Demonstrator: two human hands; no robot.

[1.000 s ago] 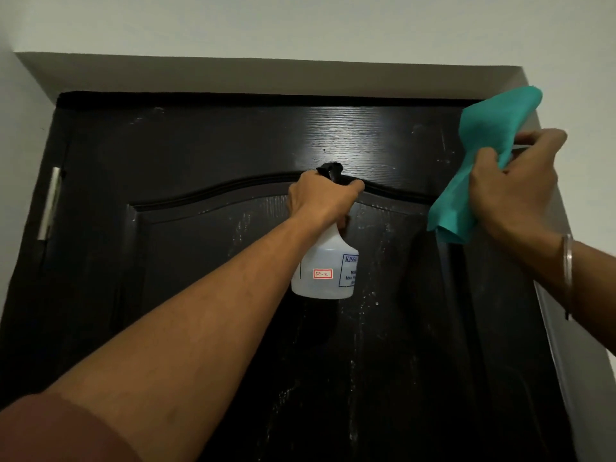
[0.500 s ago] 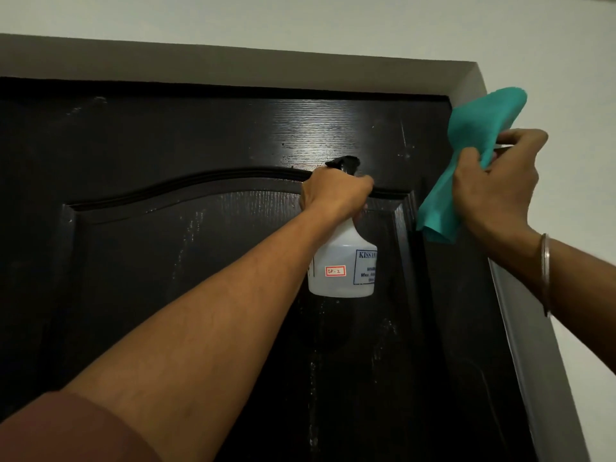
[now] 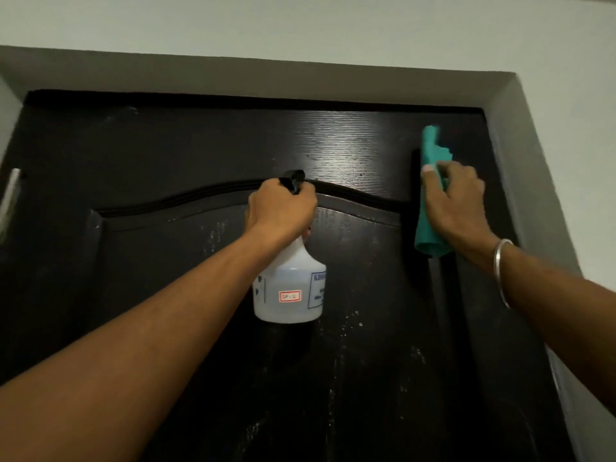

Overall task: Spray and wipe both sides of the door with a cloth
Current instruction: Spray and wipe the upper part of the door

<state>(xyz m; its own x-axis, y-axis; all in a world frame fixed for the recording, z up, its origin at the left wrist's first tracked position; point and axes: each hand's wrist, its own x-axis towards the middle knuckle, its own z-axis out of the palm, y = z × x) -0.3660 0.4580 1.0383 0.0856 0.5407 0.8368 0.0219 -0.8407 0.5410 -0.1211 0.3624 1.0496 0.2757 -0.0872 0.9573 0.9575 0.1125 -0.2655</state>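
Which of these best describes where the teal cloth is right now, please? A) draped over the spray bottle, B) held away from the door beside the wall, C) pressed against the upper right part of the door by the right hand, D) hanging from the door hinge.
C: the right hand holds the teal cloth flat on the dark door, while the left hand holds the spray bottle.

door (image 3: 200, 155): black, wood-grained | cloth (image 3: 430, 195): teal | spray bottle (image 3: 290, 291): translucent white, label seemingly red-bordered
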